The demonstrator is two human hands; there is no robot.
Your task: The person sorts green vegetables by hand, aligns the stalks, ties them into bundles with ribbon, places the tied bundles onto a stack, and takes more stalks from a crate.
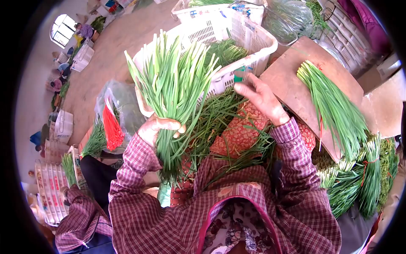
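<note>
My left hand (158, 129) is wrapped round a thick bunch of garlic chives (171, 86). The pale cut ends fan upward and the dark green leaves hang below my fist. To the right, my right hand (263, 98) is raised with its fingers apart and holds nothing. Loose green leaves (220, 112) and a red patterned cloth (241, 131) lie between and below my hands. Just beyond them stands a white plastic basket (264, 44) with more chives (226, 51) inside; the held bunch hides part of it.
On a board (292, 67) at the right lies a chive bundle (332, 101) with a red tie. Tied bundles (370, 178) stand below it. Red strips (113, 129) hang at the left near a plastic bag (129, 110). Other people (86, 30) sit along the far wall among crates (82, 57).
</note>
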